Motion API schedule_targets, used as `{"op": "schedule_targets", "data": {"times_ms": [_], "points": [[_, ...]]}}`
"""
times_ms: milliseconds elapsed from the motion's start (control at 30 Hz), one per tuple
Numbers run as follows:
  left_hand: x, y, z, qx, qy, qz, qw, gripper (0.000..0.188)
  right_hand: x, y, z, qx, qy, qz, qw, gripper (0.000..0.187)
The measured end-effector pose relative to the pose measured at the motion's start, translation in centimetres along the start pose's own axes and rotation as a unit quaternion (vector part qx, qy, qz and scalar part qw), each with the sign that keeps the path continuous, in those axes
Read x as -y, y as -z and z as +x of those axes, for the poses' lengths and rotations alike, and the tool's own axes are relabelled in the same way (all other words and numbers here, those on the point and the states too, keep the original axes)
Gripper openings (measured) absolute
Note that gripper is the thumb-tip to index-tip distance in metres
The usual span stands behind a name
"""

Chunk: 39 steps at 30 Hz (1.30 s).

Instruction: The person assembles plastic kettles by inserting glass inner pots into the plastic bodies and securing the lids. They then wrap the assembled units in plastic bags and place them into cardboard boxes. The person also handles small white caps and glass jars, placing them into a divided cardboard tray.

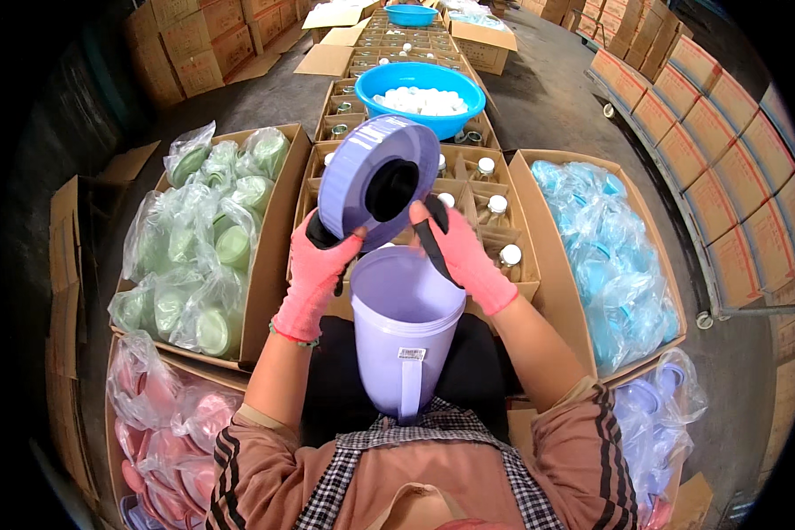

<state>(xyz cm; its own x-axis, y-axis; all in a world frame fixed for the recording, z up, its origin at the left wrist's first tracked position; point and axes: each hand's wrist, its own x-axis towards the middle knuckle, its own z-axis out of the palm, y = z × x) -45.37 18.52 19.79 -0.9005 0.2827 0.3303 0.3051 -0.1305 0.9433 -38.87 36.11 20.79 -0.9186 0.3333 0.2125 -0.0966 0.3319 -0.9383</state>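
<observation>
A lilac plastic jug stands upright between my thighs, its mouth uncovered and its handle with a small label toward me. Above the mouth a round lilac lid is tilted up on edge, showing a black round centre. My left hand, in a pink and black glove, grips the lid's lower left rim with the thumb in front. My right hand, gloved alike, has its bare fingertip at the lid's lower right edge; its other fingers curl down beside the jug's mouth and are partly hidden.
A divided carton of white-capped glass bottles stands ahead, with a blue basin of white caps beyond. Cartons of bagged green pieces, blue pieces, pink pieces and lilac pieces flank me. Stacked boxes stand right.
</observation>
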Motion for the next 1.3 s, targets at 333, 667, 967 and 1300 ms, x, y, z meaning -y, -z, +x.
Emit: {"op": "schedule_targets", "data": {"times_ms": [333,667,967,1300], "points": [[17.9,1.8,-1.1,-0.084,0.305,-0.580,0.751,0.039,-22.7,9.7,1.7,-0.124,-0.179,-0.535,0.817,0.049],[18.7,1.8,0.4,-0.094,0.252,-0.512,0.816,0.034,-24.1,11.6,3.8,0.102,-0.249,-0.548,0.792,0.085],[19.6,1.6,0.5,-0.145,0.238,-0.544,0.792,0.037,-20.3,13.8,4.8,0.104,-0.253,-0.537,0.798,0.065],[15.3,2.9,0.4,-0.158,0.175,-0.585,0.776,0.034,8.2,19.7,3.7,-0.081,0.025,-0.522,0.849,0.045]]}}
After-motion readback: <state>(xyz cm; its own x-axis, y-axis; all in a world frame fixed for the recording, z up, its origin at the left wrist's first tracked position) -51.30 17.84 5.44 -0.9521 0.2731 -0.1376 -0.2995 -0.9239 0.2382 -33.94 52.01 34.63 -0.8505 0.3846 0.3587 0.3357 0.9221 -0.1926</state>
